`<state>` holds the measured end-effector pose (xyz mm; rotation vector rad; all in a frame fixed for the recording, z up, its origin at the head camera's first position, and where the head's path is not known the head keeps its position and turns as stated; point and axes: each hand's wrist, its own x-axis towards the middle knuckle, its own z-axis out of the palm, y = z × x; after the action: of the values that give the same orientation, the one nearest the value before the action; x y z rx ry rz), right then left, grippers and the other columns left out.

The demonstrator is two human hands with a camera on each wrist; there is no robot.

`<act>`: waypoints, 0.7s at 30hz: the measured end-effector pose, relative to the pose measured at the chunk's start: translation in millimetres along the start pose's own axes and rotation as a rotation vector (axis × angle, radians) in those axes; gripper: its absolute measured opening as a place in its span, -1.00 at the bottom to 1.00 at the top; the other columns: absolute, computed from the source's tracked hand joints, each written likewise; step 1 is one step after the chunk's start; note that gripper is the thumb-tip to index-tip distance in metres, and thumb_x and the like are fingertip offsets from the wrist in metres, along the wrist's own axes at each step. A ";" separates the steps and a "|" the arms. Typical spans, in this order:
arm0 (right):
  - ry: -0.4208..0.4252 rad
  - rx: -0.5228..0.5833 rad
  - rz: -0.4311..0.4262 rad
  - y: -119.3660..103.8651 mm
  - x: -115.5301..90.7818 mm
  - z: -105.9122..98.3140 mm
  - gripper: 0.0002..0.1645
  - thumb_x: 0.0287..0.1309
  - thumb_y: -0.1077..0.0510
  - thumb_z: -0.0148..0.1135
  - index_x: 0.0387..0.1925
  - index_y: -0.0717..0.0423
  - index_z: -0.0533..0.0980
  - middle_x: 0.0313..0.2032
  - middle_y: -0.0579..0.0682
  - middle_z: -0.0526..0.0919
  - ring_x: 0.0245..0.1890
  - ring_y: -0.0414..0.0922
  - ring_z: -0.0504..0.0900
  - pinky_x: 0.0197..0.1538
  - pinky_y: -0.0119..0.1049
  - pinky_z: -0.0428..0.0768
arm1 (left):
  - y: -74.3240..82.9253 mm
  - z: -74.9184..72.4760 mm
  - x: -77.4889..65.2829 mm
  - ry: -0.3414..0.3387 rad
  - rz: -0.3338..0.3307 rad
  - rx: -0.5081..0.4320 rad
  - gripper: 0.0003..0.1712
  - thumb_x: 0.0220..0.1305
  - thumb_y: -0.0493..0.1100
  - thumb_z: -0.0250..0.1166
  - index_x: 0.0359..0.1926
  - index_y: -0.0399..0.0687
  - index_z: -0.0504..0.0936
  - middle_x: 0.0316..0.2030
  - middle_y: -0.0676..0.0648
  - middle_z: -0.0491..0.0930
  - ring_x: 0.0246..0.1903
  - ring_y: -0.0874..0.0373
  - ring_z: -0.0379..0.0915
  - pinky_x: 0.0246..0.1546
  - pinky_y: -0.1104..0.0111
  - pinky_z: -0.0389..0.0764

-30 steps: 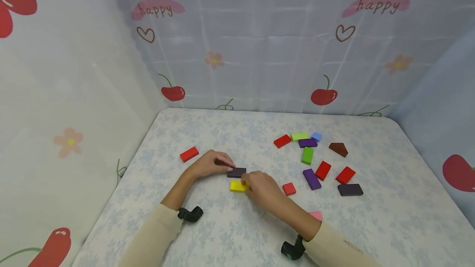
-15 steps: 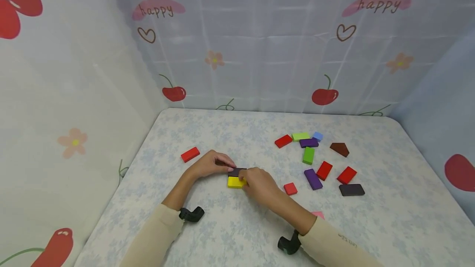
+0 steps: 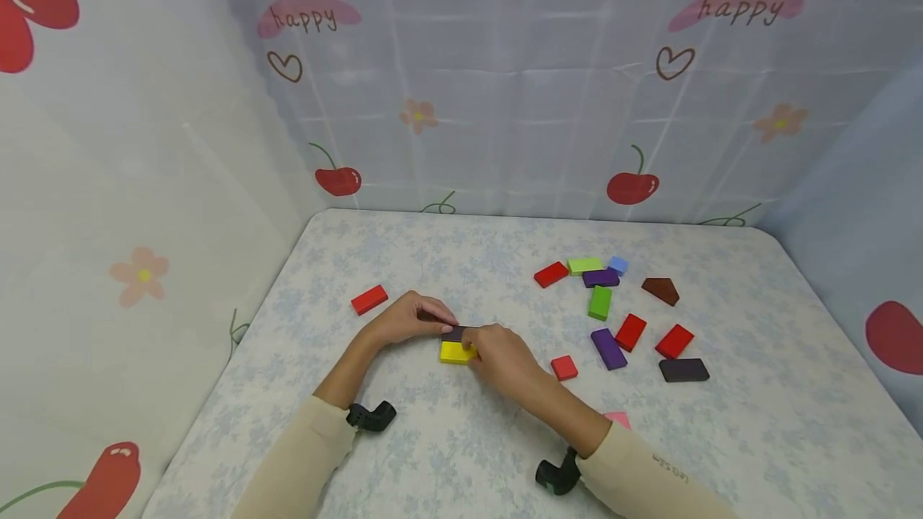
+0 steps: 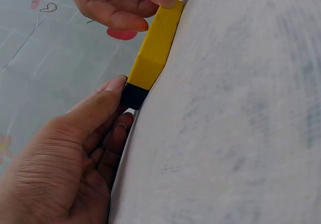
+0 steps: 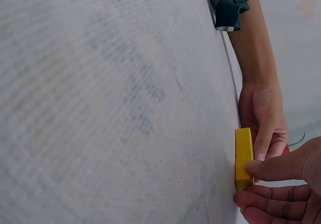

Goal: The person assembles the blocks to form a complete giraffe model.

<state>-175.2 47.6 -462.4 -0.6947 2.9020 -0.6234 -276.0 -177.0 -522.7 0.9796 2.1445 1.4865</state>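
In the head view, my left hand (image 3: 405, 319) pinches the left end of a flat black block (image 3: 452, 335) lying on the table. My right hand (image 3: 506, 357) holds a yellow block (image 3: 453, 353) by its right end, with its fingers also covering the black block's right part. The long sides of the two blocks lie against each other, yellow on the near side. From the left wrist, the thumb is seen on the end of the black block (image 4: 133, 96), with the yellow block (image 4: 154, 45) alongside. In the right wrist view, the thumb presses the yellow block (image 5: 244, 153).
A red block (image 3: 369, 299) lies beyond my left hand. To the right are several scattered blocks, among them a small red one (image 3: 564, 368), a purple one (image 3: 609, 349), a black one (image 3: 683, 370) and a brown piece (image 3: 660, 290). A pink block (image 3: 618, 419) sits beside my right forearm.
My right hand has slid the yellow block away from me and slightly left, closing its gap to the black block. The left hand has stayed in place on the black block.
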 end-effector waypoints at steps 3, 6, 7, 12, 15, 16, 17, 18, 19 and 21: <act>0.006 -0.005 -0.002 0.0 -0.5 -1.1 -0.77 0.13 0.26 0.49 -0.13 0.13 0.73 -0.25 0.01 0.76 -0.32 -0.13 0.60 -0.07 -0.22 0.68 | 1.7 -0.8 0.1 0.007 -0.006 0.001 -0.78 0.30 -0.28 0.41 -0.05 -0.09 0.81 -0.08 -0.03 0.75 -0.05 0.06 0.65 0.04 0.26 0.64; 0.015 -0.003 -0.005 -0.2 -4.7 -5.6 -0.76 0.15 0.24 0.48 -0.11 0.12 0.73 -0.31 -0.03 0.73 -0.37 -0.15 0.56 -0.17 -0.28 0.66 | 2.2 -0.7 0.0 0.017 -0.012 0.012 -0.78 0.28 -0.26 0.44 -0.06 -0.07 0.82 -0.09 -0.02 0.75 -0.05 0.07 0.64 0.03 0.26 0.64; 0.015 0.005 -0.001 0.0 -7.3 -7.9 -0.76 0.16 0.22 0.47 -0.10 0.11 0.73 -0.36 -0.06 0.70 -0.41 -0.17 0.54 -0.23 -0.31 0.64 | 2.1 -0.5 -0.1 0.018 -0.013 0.018 -0.78 0.27 -0.25 0.44 -0.06 -0.06 0.82 -0.09 -0.01 0.75 -0.05 0.07 0.64 0.03 0.27 0.64; 0.051 0.065 0.038 6.0 -29.8 -25.8 -0.71 0.14 0.19 0.50 -0.07 0.08 0.72 -0.54 -0.18 0.50 -0.55 -0.20 0.42 -0.47 -0.38 0.47 | 1.1 1.3 -0.4 0.024 -0.015 0.038 -0.77 0.25 -0.21 0.47 -0.06 -0.05 0.82 -0.09 -0.01 0.75 -0.07 0.08 0.64 0.00 0.28 0.64; 0.107 0.061 0.064 16.1 -46.7 -37.8 -0.70 0.11 0.18 0.52 -0.08 0.06 0.73 -0.55 -0.21 0.50 -0.57 -0.22 0.40 -0.49 -0.40 0.46 | 0.7 2.3 -0.8 0.020 -0.020 0.036 -0.76 0.24 -0.18 0.48 -0.05 -0.01 0.82 -0.09 0.00 0.75 -0.07 0.07 0.63 -0.01 0.27 0.64; 0.126 0.052 0.073 20.8 -52.1 -41.4 -0.70 0.11 0.17 0.53 -0.09 0.05 0.73 -0.54 -0.22 0.52 -0.56 -0.23 0.41 -0.48 -0.41 0.46 | 0.6 2.7 -1.0 0.017 -0.021 0.032 -0.76 0.24 -0.18 0.49 -0.05 -0.01 0.82 -0.08 0.00 0.74 -0.07 0.07 0.63 -0.02 0.26 0.64; 0.143 0.047 0.082 26.1 -57.4 -45.1 -0.70 0.10 0.17 0.54 -0.09 0.05 0.73 -0.53 -0.22 0.55 -0.55 -0.24 0.42 -0.47 -0.42 0.47 | 0.6 3.0 -1.3 0.014 -0.021 0.028 -0.75 0.23 -0.18 0.49 -0.05 0.01 0.82 -0.08 0.01 0.74 -0.08 0.07 0.63 -0.03 0.25 0.64; 0.155 0.044 0.093 31.9 -62.5 -49.0 -0.70 0.09 0.17 0.54 -0.09 0.05 0.73 -0.51 -0.21 0.57 -0.54 -0.25 0.44 -0.47 -0.43 0.48 | 0.1 3.4 -1.4 0.013 -0.024 0.029 -0.75 0.23 -0.17 0.50 -0.05 0.03 0.82 -0.08 0.02 0.74 -0.08 0.07 0.63 -0.04 0.25 0.64; 0.165 0.045 0.103 38.2 -67.1 -52.8 -0.69 0.09 0.16 0.54 -0.09 0.05 0.73 -0.50 -0.20 0.60 -0.53 -0.25 0.47 -0.46 -0.43 0.49 | -0.1 3.8 -1.5 0.013 -0.022 0.027 -0.75 0.22 -0.17 0.50 -0.05 0.04 0.82 -0.08 0.03 0.74 -0.08 0.07 0.62 -0.04 0.25 0.64; 0.185 0.041 0.121 53.3 -75.9 -58.9 -0.68 0.09 0.16 0.54 -0.08 0.07 0.72 -0.47 -0.18 0.63 -0.49 -0.25 0.51 -0.46 -0.44 0.51 | -0.2 5.0 -1.7 0.013 -0.017 0.025 -0.73 0.20 -0.17 0.52 -0.06 0.07 0.82 -0.07 0.03 0.74 -0.08 0.06 0.62 -0.03 0.25 0.63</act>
<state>-140.3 146.9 -430.8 -0.4749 3.0596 -0.7684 -271.8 -174.9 -525.0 0.9600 2.1802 1.4660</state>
